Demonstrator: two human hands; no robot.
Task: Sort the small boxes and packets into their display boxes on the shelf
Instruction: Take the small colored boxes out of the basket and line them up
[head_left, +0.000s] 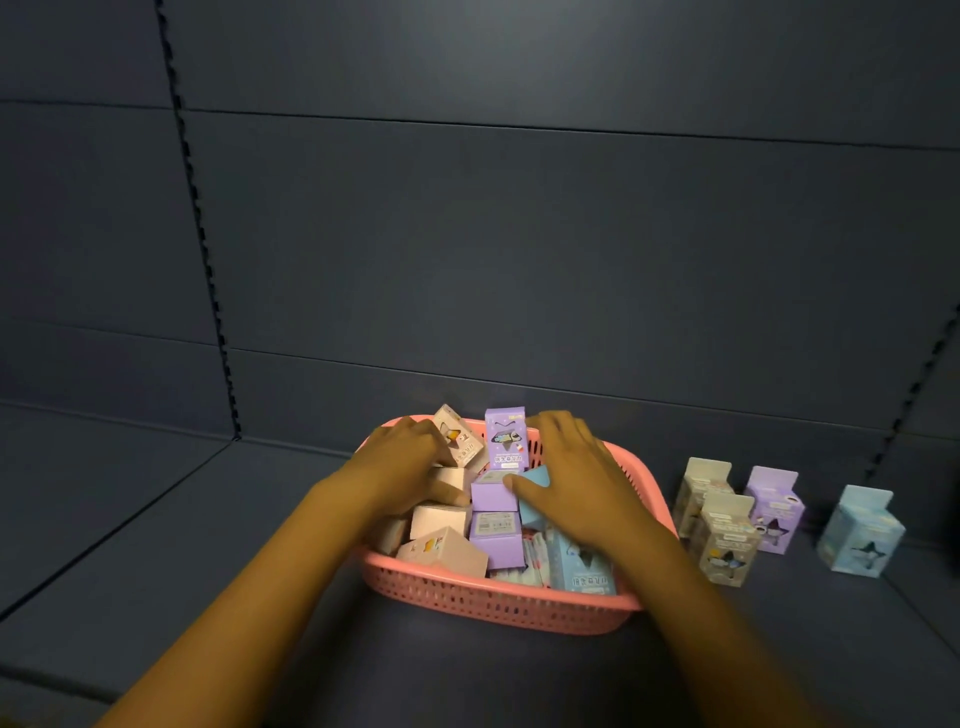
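Small boxes (496, 530) in pink, purple and blue fill a pink perforated basket (498, 603) that stands on the dark blue shelf (208, 545). Both hands are inside the basket. The left hand (410, 457) lies over the pink boxes at the left side, fingers curled down among them; whether it grips one cannot be determined. A pink box with a star print (460, 436) leans tilted just beside its fingers. The right hand (566, 473) rests spread over the right side of the pile, thumb touching a blue box (535, 496) and a purple box (493, 493) beneath it; a firm grip is not visible. A tall purple box (505, 439) stands upright between the two hands at the far rim. A blue box (582, 569) leans at the near right corner, with thin packets (532, 561) beside it. To the right of the basket, apart from it, four display boxes stand on the shelf: two beige (719, 519), one purple (774, 509), one light blue (860, 530). The slotted back panel (519, 234) rises behind.
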